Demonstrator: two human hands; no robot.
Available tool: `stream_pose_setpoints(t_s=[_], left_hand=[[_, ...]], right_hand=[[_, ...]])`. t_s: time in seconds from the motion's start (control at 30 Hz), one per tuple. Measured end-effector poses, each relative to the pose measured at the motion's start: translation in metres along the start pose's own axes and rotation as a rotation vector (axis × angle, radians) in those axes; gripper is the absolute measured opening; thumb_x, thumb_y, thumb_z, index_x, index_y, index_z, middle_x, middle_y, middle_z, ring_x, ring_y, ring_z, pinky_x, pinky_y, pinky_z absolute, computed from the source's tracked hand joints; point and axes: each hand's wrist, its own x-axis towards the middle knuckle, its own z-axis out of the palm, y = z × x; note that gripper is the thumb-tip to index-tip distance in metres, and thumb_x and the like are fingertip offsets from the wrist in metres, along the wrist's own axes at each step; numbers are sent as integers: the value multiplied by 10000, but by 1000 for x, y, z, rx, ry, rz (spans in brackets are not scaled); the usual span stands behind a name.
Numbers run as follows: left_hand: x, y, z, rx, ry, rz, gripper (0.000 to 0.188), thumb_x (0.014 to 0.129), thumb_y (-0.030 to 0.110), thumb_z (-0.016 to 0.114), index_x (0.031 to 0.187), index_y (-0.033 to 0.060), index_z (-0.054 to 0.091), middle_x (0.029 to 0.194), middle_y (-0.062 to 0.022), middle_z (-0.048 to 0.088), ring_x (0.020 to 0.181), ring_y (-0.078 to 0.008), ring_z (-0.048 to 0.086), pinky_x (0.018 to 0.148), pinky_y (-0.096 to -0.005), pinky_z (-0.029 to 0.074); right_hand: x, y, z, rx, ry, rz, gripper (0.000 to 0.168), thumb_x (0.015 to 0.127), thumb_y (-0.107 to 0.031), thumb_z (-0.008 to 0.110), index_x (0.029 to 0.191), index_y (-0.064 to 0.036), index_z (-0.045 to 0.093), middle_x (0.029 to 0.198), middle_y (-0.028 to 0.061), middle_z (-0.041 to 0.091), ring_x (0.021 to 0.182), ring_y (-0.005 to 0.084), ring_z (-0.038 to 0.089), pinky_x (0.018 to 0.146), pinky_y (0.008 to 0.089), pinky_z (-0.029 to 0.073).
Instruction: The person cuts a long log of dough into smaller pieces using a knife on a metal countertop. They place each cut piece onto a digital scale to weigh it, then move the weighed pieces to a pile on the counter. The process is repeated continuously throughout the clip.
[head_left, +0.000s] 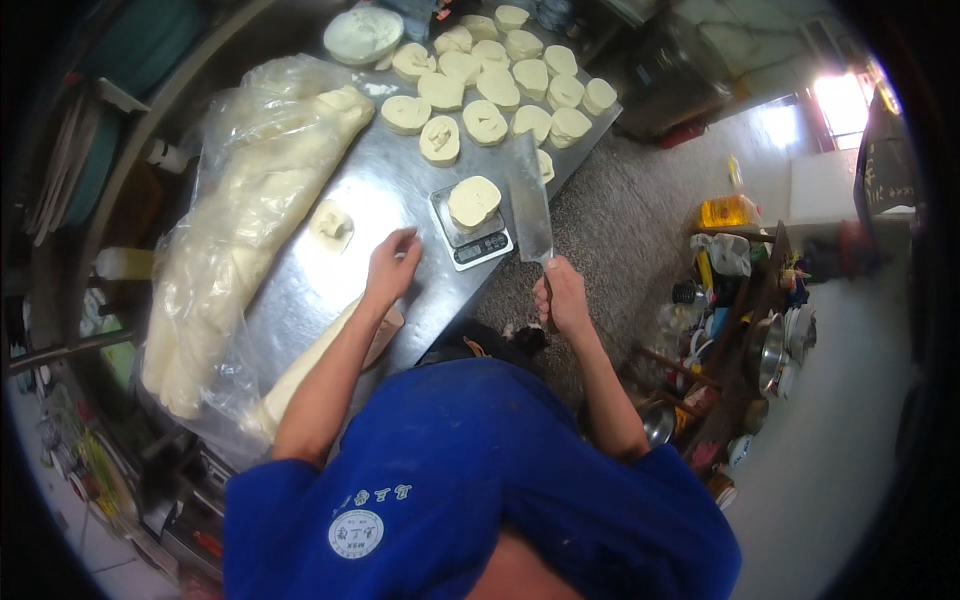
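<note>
My right hand (566, 296) grips the handle of a cleaver (529, 199), its broad blade pointing away from me past the table's edge. A white digital kitchen scale (480, 250) carries one thick piece of dough (474, 202). Just left of the scale, my left hand (394, 266) hovers with bent fingers and nothing visible in it. A small dough piece (331, 226) lies farther left on the metal table. Under my left forearm runs a dough roll (307, 367) with a cut end. Many round dough pieces (484, 122) are spread over the far part of the table.
A large mass of dough under clear plastic (240, 202) fills the left side of the metal table (427, 304). A bowl of white powder (363, 35) stands at the far edge. Shelves with bowls and bottles are at right; a yellow oil container (726, 212) stands beyond them.
</note>
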Motion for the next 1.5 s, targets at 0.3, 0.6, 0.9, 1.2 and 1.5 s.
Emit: stream_pose_setpoints(t_s=[0.3,0.6,0.9,1.2,1.5], left_hand=[[90,-27,81,-116,95,-297,425,904,208,810,1191,-90,711,904,-98,741,720,-153,678,667,-302,567],[80,-15,96,148,275,-202,207,847,175,787,929,-13,760,803,-151,764,755,-290,750,762,-400,596],[42,-12,118,262,335,-145,190,874,152,780,929,-17,712,804,-141,732,748,-248,721,731,-385,596],[44,-3,-19,365,625,14,325,878,211,768,1106,56,597,973,-161,698,864,-360,691,798,-455,546],[52,-88,-58,783,616,267,178,911,206,756,952,32,743,1078,-192,683,1013,-407,634,895,-501,507]], right_hand=[[-22,4,13,-41,-168,190,293,1156,-347,458,1001,-103,506,707,3,528,513,83,485,409,243,405],[15,9,-2,-215,-317,193,296,1161,-365,437,1082,-97,531,685,3,497,512,76,471,403,256,391],[117,101,30,-594,-177,-598,345,1150,-409,444,1072,-86,537,682,16,499,491,95,466,413,288,407],[55,21,-49,-6,-194,8,254,1164,-289,435,1046,-80,518,649,-22,476,452,63,427,380,255,374],[31,6,-91,-93,-46,-32,292,1164,-340,423,1061,-85,522,702,-7,490,514,67,457,426,259,409]])
